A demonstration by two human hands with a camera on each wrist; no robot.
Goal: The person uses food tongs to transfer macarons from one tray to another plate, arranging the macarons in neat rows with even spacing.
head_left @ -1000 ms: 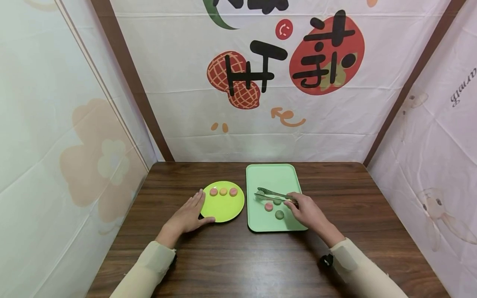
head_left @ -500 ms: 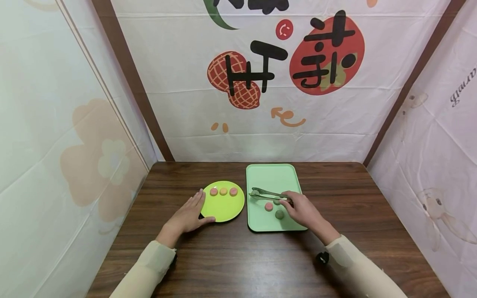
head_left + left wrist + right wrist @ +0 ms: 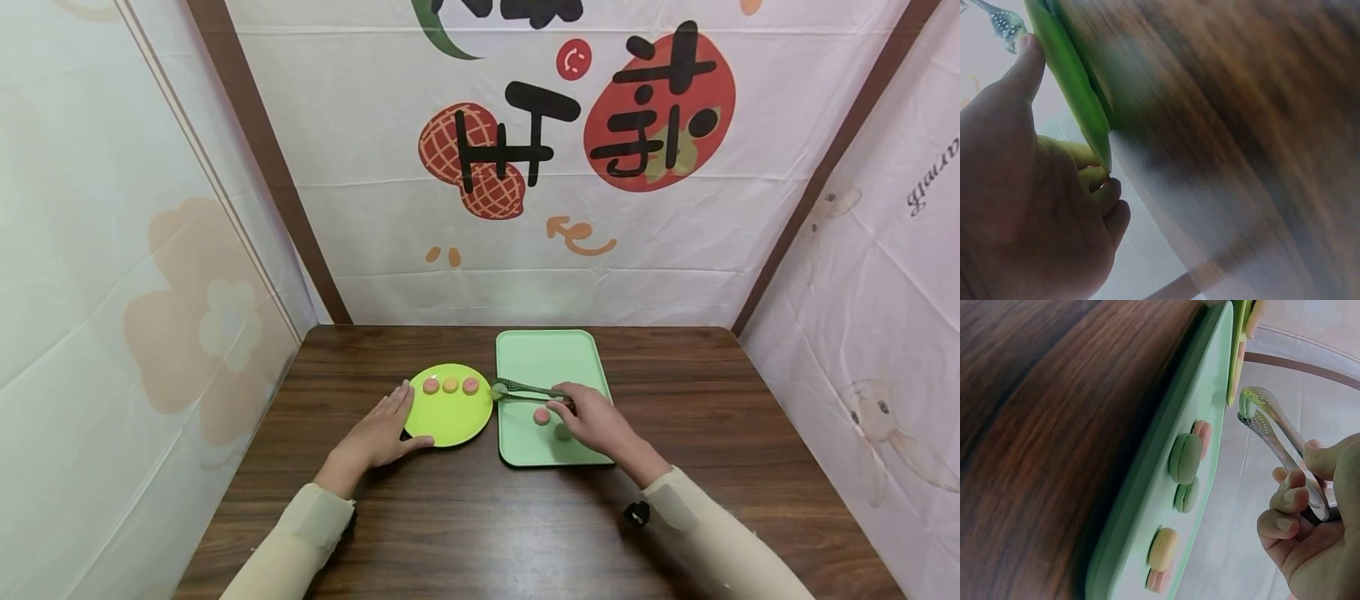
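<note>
Over the left edge of the pale green tray (image 3: 547, 354), the head view shows the green macaron (image 3: 500, 390) clamped between the tips of the tongs (image 3: 531, 389), just right of the yellow-green plate (image 3: 450, 423). My right hand (image 3: 596, 417) grips the tongs; my left hand (image 3: 381, 432) lies with straight fingers along the plate's left rim. Compared with half a second ago, the macaron sits farther left; plate and left hand are unmoved.

From the left wrist, my thumb is at the plate's rim; how hard it presses, I cannot tell.

From the right wrist, perforated tips meet the macaron. I judge it light, its shell dry and brittle, its filling soft, so I favour a gentle, centred pinch.
</note>
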